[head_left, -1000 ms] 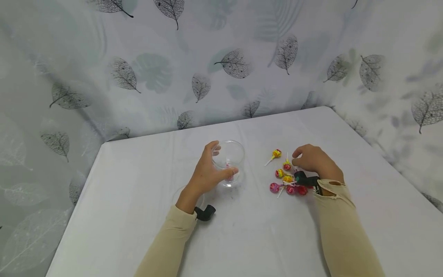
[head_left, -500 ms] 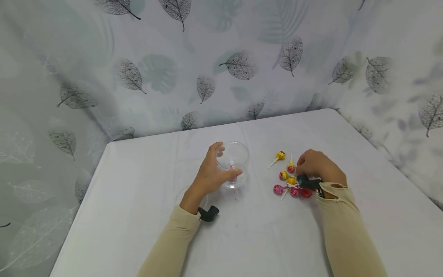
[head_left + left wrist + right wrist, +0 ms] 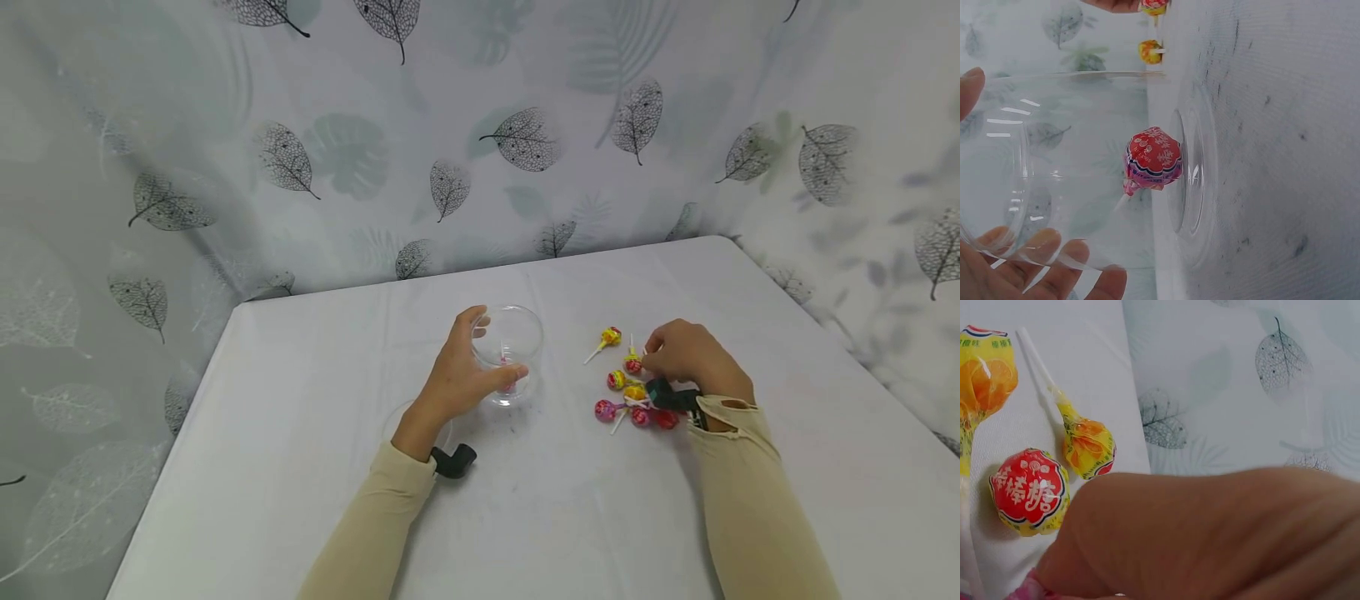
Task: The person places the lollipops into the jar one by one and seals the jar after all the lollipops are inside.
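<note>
My left hand (image 3: 468, 371) grips a clear round jar (image 3: 517, 321) from its left side, thumb across the front and fingers behind. One red and pink wrapped lollipop (image 3: 1154, 159) lies inside, near the jar's bottom. My right hand (image 3: 690, 358) is low over the right side of the table, at a loose group of lollipops. Its fingertips pinch a pink wrapper (image 3: 1030, 589), a lollipop mostly hidden by the hand. Right beside those fingers sits a red and yellow lollipop (image 3: 1029, 490). Another yellow one (image 3: 1089, 447) lies behind it.
Several more lollipops, among them a yellow one (image 3: 611, 337), a purple one (image 3: 604, 410) and a red one (image 3: 665, 419), lie around and below the right hand. A clear round lid (image 3: 397, 417) is partly behind the left wrist. Leaf-patterned cloth (image 3: 495, 208) borders the white table (image 3: 300, 400).
My right hand has come down among the lollipops, and its parted fingers have closed on the pink wrapper. The left hand keeps its hold on the jar. The head view has shifted slightly.
</note>
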`<act>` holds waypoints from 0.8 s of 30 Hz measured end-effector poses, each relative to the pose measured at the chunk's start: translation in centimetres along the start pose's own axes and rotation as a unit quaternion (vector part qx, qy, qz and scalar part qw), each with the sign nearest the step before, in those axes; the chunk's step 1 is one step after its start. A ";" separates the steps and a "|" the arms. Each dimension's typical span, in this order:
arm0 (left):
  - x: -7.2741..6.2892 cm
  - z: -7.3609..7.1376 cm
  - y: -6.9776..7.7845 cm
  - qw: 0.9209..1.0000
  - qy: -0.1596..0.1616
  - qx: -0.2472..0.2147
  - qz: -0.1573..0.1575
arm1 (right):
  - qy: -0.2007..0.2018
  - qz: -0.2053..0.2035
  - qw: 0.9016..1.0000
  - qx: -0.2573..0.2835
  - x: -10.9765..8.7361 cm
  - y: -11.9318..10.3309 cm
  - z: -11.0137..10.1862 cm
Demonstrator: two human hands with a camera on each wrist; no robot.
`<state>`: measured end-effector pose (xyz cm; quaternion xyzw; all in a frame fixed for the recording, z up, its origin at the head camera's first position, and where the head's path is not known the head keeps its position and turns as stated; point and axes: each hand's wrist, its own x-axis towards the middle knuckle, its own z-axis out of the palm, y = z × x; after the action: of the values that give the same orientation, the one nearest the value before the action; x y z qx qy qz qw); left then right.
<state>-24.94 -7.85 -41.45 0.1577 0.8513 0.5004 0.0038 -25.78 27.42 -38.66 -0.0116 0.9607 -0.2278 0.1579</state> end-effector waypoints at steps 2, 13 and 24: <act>0.0 0.0 0.0 1.000 -0.001 -0.001 0.000 | 0.011 -0.001 1.000 0.002 0.0 0.1 -0.1; 0.0 0.0 0.0 1.000 -0.002 0.004 0.002 | 0.081 -0.001 0.997 -0.002 -0.7 -0.1 -0.6; 0.0 -0.1 0.2 1.000 -0.003 0.003 -0.002 | 0.155 0.008 0.987 0.028 -1.7 -1.0 -1.2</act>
<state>-24.89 -7.81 -41.22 0.1579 0.8529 0.4975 0.0068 -24.60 27.22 -36.76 0.0363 0.9669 -0.2525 0.0091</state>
